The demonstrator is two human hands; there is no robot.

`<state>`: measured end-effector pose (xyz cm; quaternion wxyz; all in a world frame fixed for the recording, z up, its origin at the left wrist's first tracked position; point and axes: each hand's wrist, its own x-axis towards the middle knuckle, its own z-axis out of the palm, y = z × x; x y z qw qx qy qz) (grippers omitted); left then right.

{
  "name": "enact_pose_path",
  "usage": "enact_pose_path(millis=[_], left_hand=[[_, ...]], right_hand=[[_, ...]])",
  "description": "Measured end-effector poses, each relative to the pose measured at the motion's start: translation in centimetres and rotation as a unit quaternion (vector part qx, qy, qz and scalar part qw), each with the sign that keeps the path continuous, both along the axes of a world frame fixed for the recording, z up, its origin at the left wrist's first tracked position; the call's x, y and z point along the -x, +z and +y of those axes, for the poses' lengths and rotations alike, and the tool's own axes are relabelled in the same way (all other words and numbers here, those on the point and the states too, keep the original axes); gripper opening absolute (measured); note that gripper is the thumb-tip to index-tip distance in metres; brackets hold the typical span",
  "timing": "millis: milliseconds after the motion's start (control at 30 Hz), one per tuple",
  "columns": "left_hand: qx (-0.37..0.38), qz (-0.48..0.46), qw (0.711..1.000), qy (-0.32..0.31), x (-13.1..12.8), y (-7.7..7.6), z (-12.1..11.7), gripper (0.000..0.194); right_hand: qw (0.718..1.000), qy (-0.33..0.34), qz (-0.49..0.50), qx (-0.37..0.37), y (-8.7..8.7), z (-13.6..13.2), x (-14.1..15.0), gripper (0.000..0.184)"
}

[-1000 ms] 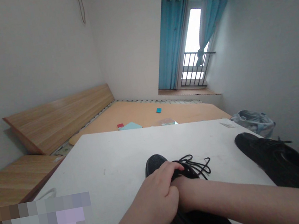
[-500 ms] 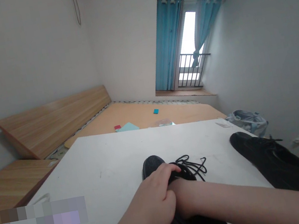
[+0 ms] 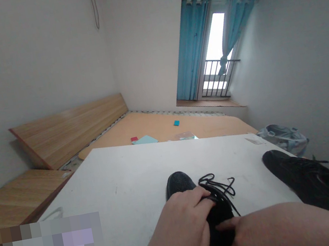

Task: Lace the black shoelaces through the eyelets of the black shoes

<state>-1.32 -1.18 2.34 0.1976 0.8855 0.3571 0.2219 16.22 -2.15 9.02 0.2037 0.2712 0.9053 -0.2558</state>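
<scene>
A black lace-up shoe (image 3: pixel 179 181) lies on the white table (image 3: pixel 128 171), toe pointing away from me. My left hand (image 3: pixel 189 220) is closed over its near-left side, with fingertips curled onto the lace area. At the shoe's opening is my right hand (image 3: pixel 235 237), one finger reaching over the dark edge; its other fingers are mostly hidden, and it appears to grip the right side. Loose black shoelaces (image 3: pixel 217 186) trail to the right of the shoe. A second black shoe (image 3: pixel 315 181) rests at the table's right edge, apart from both hands.
Behind the table is a bed with an orange mat (image 3: pixel 151 121), holding a blue square (image 3: pixel 176 123) and a pale blue sheet (image 3: pixel 146 140). A lined bin (image 3: pixel 285 140) stands beyond the right edge. The lower left is pixelated.
My right hand has drawn back from inside the shoe toward me and right, to its opening. My left hand stays on the shoe. The view has shifted slightly left.
</scene>
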Motion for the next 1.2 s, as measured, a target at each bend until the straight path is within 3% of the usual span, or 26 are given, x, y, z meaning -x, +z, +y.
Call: enact_pose_path(millis=[67,133,200,233,267,333,400,500,633,733,833,900,967,1067,1200], left_hand=[[-0.001,0.010,1.000,-0.016,-0.2,0.3,-0.2,0.045],[-0.006,0.014,1.000,-0.027,-0.4,0.5,-0.4,0.042],[-0.015,0.023,0.999,-0.037,-0.5,0.5,-0.5,0.043],[-0.019,0.031,0.998,-0.042,-0.6,0.5,-0.5,0.042],[-0.023,0.040,0.998,-0.046,-0.6,0.4,-0.5,0.041],[-0.025,0.062,0.996,-0.056,-0.7,0.2,-0.5,0.036],[-0.030,0.082,0.994,-0.061,-0.7,0.1,-0.5,0.030],[-0.049,0.101,0.992,-0.065,-0.6,0.1,-0.4,0.024],[-0.068,0.106,0.988,-0.086,-0.3,0.2,-0.2,0.020],[-0.083,0.083,0.988,-0.104,-0.1,-0.1,-0.1,0.012],[-0.084,0.031,0.991,-0.103,-0.2,-0.4,-0.2,0.008],[-0.053,-0.037,0.996,-0.064,-0.3,-0.2,-0.4,0.012],[-0.009,-0.122,0.992,0.027,-0.3,0.1,-0.4,0.011],[0.081,-0.243,0.958,0.130,-0.1,0.3,0.3,0.015],[0.238,-0.365,0.896,0.083,-0.1,-0.7,1.7,0.026]], right_hand=[[0.985,-0.137,0.087,0.064,0.8,0.7,-1.0,0.021],[0.941,-0.260,0.209,0.064,0.9,2.1,-2.6,0.029],[0.898,-0.331,0.289,-0.020,-0.3,3.9,-4.5,0.036],[0.887,-0.363,0.276,-0.080,-1.4,4.7,-5.4,0.033],[0.890,-0.374,0.227,-0.126,-2.7,5.4,-6.1,0.032],[0.904,-0.352,0.137,-0.202,-5.7,6.3,-7.0,0.049],[0.906,-0.347,0.115,-0.215,-8.5,6.4,-6.9,0.052],[0.902,-0.360,0.109,-0.214,-11.4,6.1,-5.9,0.025],[0.887,-0.389,0.142,-0.206,-12.9,6.3,-4.6,0.009],[0.870,-0.418,0.198,-0.170,-12.6,7.1,-4.1,0.013],[0.844,-0.439,0.286,-0.117,-10.7,7.7,-3.5,0.024],[0.826,-0.438,0.345,-0.078,-8.6,7.5,-2.6,0.033],[0.817,-0.418,0.397,-0.030,-6.4,6.8,-1.4,0.040],[0.795,-0.361,0.477,0.101,-4.2,5.3,0.5,0.043],[0.772,-0.331,0.523,0.149,-4.2,4.3,1.9,0.037]])
